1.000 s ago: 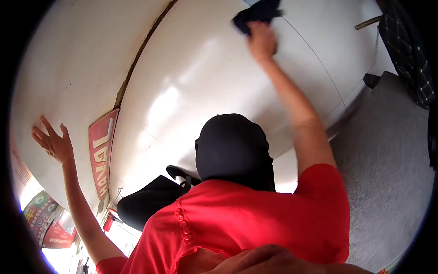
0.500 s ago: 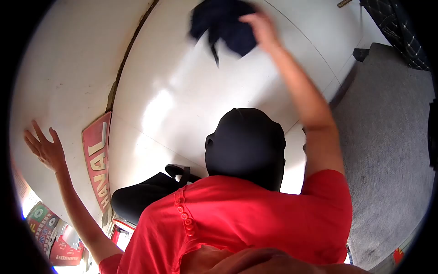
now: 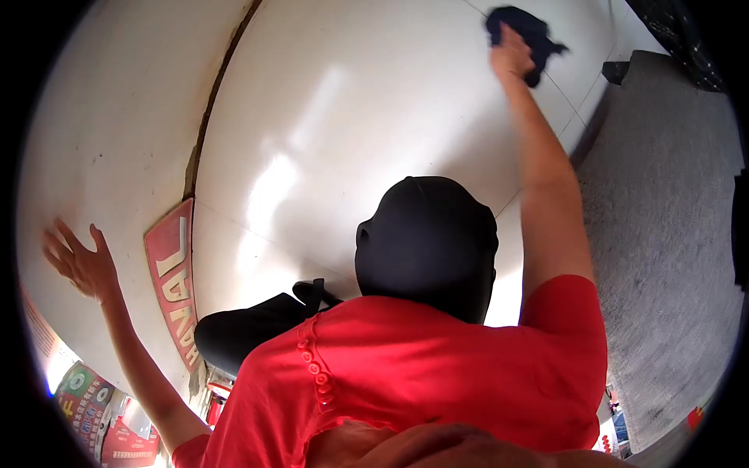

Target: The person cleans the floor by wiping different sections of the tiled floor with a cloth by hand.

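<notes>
- Your right hand [image 3: 512,58] grasps the cloth [image 3: 537,33] over the white tiles [image 3: 390,101].
- Your left hand [image 3: 83,264], empty with fingers spread, is near the red sign [image 3: 162,248].

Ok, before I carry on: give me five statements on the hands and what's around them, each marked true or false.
1. The right hand has the dark cloth. True.
2. The left hand is balled into a fist. False: it is open, fingers spread, with nothing seen in it.
3. The red sign carries pale lettering. True.
4. The grey surface lies on the person's left. False: it is on the right.
5. Both sleeves are red: the right one and the left one. True.
</notes>
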Motion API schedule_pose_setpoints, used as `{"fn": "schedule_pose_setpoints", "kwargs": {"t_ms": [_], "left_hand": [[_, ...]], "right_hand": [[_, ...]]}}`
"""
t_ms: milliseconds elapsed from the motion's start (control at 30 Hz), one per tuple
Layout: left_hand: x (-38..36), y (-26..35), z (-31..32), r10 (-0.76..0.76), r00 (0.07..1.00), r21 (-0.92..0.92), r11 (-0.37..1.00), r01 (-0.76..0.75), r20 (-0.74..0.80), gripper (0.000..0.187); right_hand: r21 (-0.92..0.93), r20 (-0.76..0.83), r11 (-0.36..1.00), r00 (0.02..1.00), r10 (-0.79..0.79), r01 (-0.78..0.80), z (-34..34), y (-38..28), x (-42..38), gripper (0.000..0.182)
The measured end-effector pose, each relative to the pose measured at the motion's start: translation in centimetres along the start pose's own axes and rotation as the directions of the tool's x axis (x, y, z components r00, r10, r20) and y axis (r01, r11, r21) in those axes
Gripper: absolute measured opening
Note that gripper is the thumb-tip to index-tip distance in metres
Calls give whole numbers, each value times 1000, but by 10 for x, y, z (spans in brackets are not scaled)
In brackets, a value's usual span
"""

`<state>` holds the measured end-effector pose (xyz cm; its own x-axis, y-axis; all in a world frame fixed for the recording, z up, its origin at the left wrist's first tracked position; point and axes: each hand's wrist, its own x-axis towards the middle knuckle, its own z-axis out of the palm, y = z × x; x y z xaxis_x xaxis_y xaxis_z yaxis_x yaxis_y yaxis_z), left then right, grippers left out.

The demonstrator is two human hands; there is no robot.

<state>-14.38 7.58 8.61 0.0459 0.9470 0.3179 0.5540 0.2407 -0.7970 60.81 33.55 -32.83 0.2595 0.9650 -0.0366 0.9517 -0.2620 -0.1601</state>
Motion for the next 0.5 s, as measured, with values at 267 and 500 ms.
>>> {"fn": "schedule_pose_setpoints", "kwargs": {"t_ms": [267, 500], "left_hand": [[2, -3, -4, -24, 997, 23, 999, 23, 69, 64], [-11, 6, -18, 1, 994, -353, 935, -40, -112, 61]], "right_hand": [[462, 75, 628, 678, -732, 627, 31, -277, -187, 42], [795, 420, 105, 418, -805, -598, -63, -277, -203, 53]]}}
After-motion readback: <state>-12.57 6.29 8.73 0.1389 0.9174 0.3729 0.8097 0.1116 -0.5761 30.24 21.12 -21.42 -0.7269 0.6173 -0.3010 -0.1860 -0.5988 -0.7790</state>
